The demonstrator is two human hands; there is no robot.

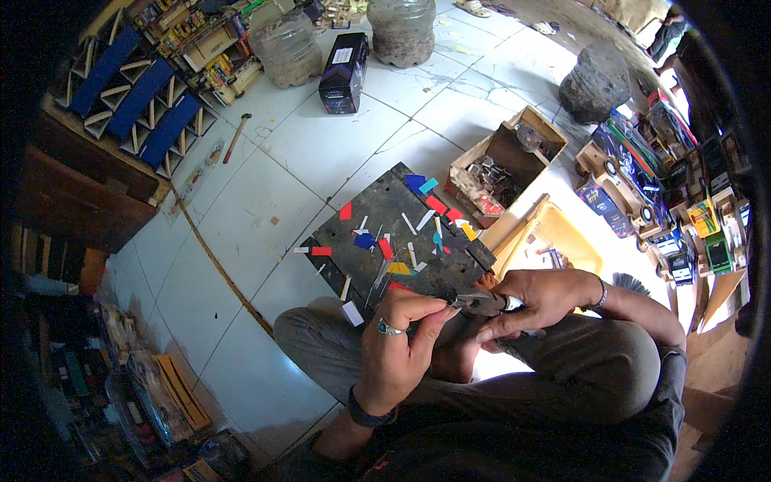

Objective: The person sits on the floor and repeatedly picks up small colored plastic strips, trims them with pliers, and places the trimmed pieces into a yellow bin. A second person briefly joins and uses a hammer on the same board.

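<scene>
My left hand (pixel 395 341), with a ring and a dark wristband, pinches thumb against forefinger on something too small to make out. Closed around the handles of a pair of pliers (pixel 480 303) is my right hand (pixel 540 299). The plier jaws meet the left fingertips, just above my crossed legs. Beyond both hands lies a dark, worn board (pixel 377 205), set at an angle on the floor. Scattered over it are small red, blue, white, yellow and teal pieces, among them a red piece (pixel 386 248) and a blue piece (pixel 365 241). A thin strip (pixel 381 275) points toward my left hand.
Right of the board stand a wooden box (pixel 474 178) with small metal bits and a yellow tray (pixel 590 241). Wooden toy trucks (pixel 630 189) crowd the far right. A hammer (pixel 236 139), a black carton (pixel 344 76) and cut plastic containers (pixel 401 32) occupy the tiles.
</scene>
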